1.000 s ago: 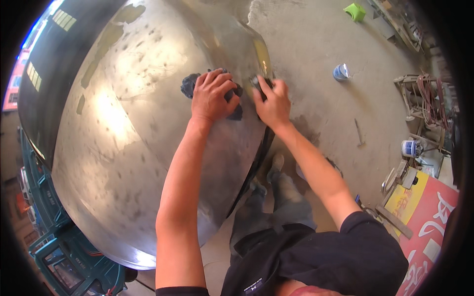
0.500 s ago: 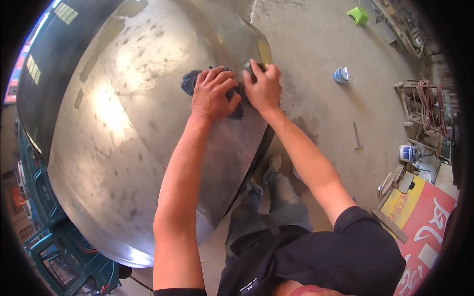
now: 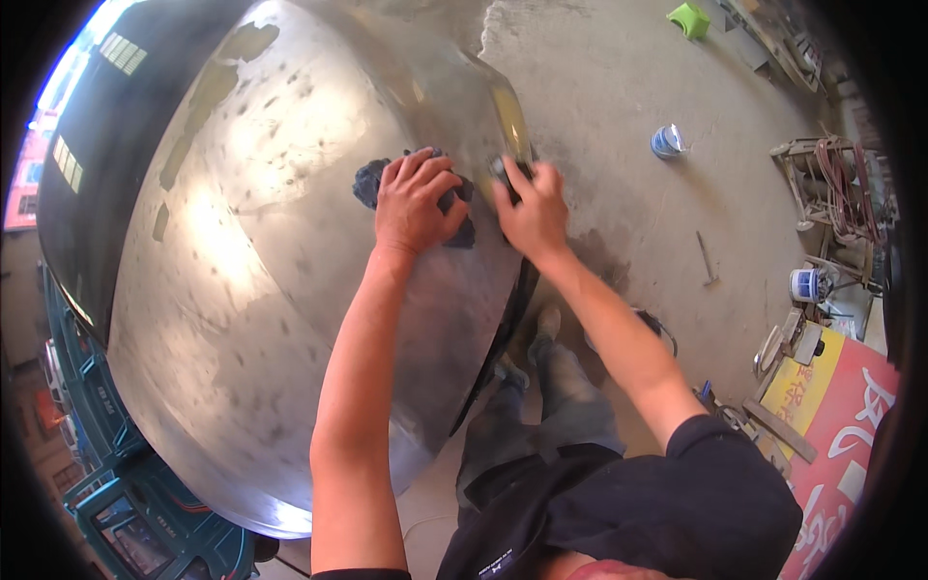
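In front of me is a large, curved metal car panel (image 3: pixel 222 309), bare and shiny with dark smudges and greenish-brown patches. My left hand (image 3: pixel 418 205) presses a crumpled dark blue cloth (image 3: pixel 368 184) onto it, fingers bent over the bunched fabric. Over by the panel's right edge, my right hand (image 3: pixel 537 211) grips a small dark pad (image 3: pixel 501 170) against the metal. Fingers cover most of that pad, so its exact kind is hard to make out. A yellowish strip (image 3: pixel 507 108) of the edge shows just beyond it.
On the concrete floor to the right are a blue-and-white bucket (image 3: pixel 667 142), a hammer-like tool (image 3: pixel 707 259) and a green object (image 3: pixel 689 20). A rack with hoses (image 3: pixel 833 193) and a red-and-yellow board (image 3: pixel 851 416) stand farther right. Dark teal frames (image 3: pixel 145 527) lie at lower left.
My right hand has slid with the dark pad toward me and slightly right along the panel's edge. My left hand stays on the cloth. The whole view has shifted a little.
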`<state>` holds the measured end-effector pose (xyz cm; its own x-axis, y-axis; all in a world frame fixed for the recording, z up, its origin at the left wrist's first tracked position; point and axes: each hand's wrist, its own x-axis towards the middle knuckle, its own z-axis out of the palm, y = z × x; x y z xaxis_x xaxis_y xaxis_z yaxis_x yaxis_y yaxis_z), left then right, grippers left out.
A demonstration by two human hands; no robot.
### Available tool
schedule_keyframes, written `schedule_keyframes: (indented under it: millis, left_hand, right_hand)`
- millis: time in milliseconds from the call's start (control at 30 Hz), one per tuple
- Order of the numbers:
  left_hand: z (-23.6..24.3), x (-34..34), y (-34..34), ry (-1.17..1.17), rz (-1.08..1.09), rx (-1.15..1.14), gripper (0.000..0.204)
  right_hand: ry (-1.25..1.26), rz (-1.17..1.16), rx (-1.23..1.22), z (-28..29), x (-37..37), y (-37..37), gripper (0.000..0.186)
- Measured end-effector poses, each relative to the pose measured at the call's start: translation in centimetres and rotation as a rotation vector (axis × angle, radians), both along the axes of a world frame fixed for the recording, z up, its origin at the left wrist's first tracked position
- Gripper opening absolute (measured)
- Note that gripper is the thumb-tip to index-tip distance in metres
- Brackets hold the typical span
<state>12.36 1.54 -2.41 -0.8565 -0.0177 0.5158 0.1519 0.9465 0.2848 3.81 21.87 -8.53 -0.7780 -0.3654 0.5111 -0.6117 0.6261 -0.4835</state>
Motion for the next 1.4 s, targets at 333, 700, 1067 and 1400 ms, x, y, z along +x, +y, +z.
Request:
schedule_keyframes:
  millis: [333,700,1067,1400]
  left_hand:
    - [0.0,-0.4,-0.3,0.011,0.007,-0.008,0.021]
    - [-0.3,-0.2,0.2,0.009,0.025,0.015,0.02]
    - [-0.1,-0.9,0.4,0.011,0.045,0.029,0.018]
    - [-0.1,-0.8,0.5,0.015,0.043,0.029,0.021]
  right_hand:
    - [0.031,0.019,-0.038,0.6,0.0,-0.8,0.043]
    - [-0.086,-0.001,-0.004,0.7,2.1,1.6,0.046]
    - [-0.03,-0.05,-0.01,0.6,1.3,0.1,0.044]
    - [-0.025,-0.064,-0.003,0.3,1.3,0.4,0.044]
